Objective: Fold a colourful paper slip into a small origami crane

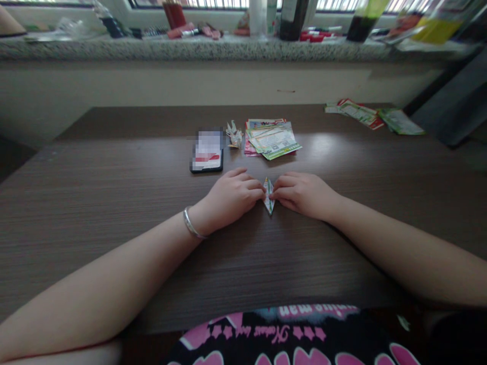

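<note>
A small folded piece of printed paper, narrow and pointed at both ends, lies on the dark wooden table between my hands. My left hand, with a silver bangle on the wrist, has its fingers curled and pressed on the paper's left side. On the paper's right side, the closed fingertips of my right hand pinch its edge. Both forearms rest on the table.
Behind my hands lie a phone, a small finished paper figure and a stack of printed leaflets. More leaflets lie at the far right. A stone windowsill holds bottles, pens and clutter.
</note>
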Motion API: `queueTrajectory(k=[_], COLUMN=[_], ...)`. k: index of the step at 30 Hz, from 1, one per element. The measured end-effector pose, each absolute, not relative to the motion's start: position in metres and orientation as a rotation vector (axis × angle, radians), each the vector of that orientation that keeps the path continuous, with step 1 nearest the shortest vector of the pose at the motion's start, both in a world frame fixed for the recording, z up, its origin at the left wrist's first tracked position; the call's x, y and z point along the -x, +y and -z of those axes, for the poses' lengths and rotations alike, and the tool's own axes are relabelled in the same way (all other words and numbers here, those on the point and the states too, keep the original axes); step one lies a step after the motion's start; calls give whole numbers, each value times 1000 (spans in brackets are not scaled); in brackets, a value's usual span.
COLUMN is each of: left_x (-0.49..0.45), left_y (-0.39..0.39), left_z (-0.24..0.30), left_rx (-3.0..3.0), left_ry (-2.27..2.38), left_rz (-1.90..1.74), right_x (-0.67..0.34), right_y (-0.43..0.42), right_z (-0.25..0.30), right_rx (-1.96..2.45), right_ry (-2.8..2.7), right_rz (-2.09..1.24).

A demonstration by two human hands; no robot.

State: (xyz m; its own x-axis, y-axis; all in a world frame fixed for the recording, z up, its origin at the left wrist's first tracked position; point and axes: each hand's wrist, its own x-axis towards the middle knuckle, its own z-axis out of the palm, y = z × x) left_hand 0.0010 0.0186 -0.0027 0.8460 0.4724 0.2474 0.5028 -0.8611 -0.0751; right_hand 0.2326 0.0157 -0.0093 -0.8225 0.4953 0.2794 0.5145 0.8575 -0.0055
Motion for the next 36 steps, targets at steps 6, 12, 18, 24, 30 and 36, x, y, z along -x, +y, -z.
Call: queueTrajectory(k=[6, 12, 18, 24, 30, 36], left_x=[0, 2, 5, 9, 4, -2], left_y=[15, 15, 17, 19, 9, 1], left_z=[0, 1, 2, 3, 4, 3], left_rx=[2910, 2941, 2973, 3052, 3001, 2971], left_ry=[-812, -821, -812, -745, -743, -715], left_rz=[284, 316, 362, 414, 460, 452], right_x=[-236, -241, -244, -244, -237, -238], right_y=[14, 13, 12, 8, 4, 12], right_z=[8, 6, 6, 8, 6, 10], right_rx=[821, 861, 841, 892, 1024, 959], right_ry=[-2782, -2787, -2775, -2714, -2693, -2697], right_rz=[124, 82, 14, 31, 189, 138])
